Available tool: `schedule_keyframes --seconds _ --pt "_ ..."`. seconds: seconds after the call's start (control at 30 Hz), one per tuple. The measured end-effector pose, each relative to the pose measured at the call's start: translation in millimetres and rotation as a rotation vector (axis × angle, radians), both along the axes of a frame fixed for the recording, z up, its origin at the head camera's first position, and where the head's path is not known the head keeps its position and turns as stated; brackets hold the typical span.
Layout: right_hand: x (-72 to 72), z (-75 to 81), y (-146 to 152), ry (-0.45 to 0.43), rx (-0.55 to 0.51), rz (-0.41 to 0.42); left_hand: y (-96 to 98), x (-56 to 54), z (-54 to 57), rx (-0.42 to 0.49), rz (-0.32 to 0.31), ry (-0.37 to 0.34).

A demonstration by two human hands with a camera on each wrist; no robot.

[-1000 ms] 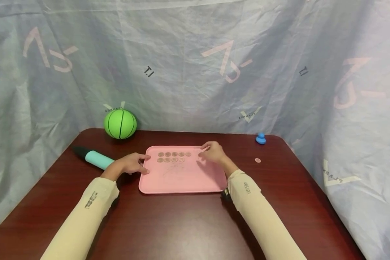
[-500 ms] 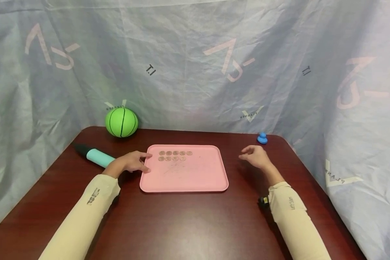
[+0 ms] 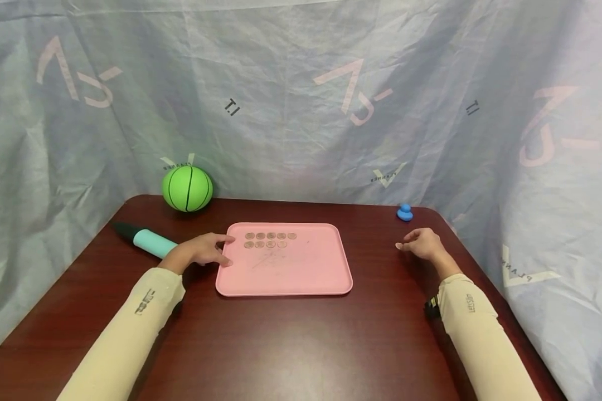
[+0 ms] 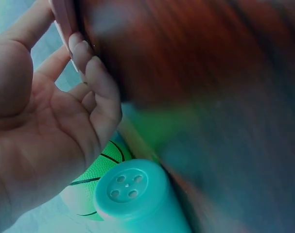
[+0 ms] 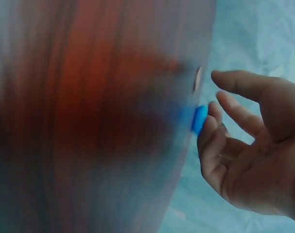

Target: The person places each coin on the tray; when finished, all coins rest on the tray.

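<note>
In the head view my left hand (image 3: 207,249) holds the left rim of a pink tray (image 3: 301,278), thumb and index finger over the edge. Its other fingers curl against the tray's side in the left wrist view. Two rows of flat, round coins (image 3: 271,236) lie at the tray's upper left. On the table at the right, my right hand (image 3: 424,244) hovers beside a single coin (image 3: 398,245). The right wrist view shows that coin (image 5: 198,79) flat on the table, just off the thumb and index fingertips, which stand apart with nothing between them.
A green ball (image 3: 187,189) stands at the back left. Nearer lies a turquoise cylinder with a dark end (image 3: 154,243), close to my left wrist. A small blue knobbed object (image 3: 404,213) stands at the back right. Grey cloth (image 3: 281,111) hangs behind the brown table (image 3: 291,345).
My right hand has left the tray's upper right and moved right across the table to the lone coin. The left hand stays at the tray's rim.
</note>
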State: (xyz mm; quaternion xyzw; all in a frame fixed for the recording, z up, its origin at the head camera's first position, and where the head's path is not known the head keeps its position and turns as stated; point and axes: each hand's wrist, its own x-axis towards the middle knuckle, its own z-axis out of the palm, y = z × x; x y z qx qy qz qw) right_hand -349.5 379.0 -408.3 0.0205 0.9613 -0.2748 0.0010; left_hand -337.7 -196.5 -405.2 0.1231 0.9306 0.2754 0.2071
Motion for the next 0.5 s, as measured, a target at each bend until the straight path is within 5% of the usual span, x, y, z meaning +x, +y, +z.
schedule_keyframes --seconds 0.23,0.5 --pt "-13.1 -3.6 15 -0.139 -0.008 0.125 1.8 0.9 0.9 -0.003 -0.003 -0.002" --pt "-23.5 -1.9 10 -0.201 -0.007 0.171 1.4 1.5 1.5 -0.005 0.007 -0.004"
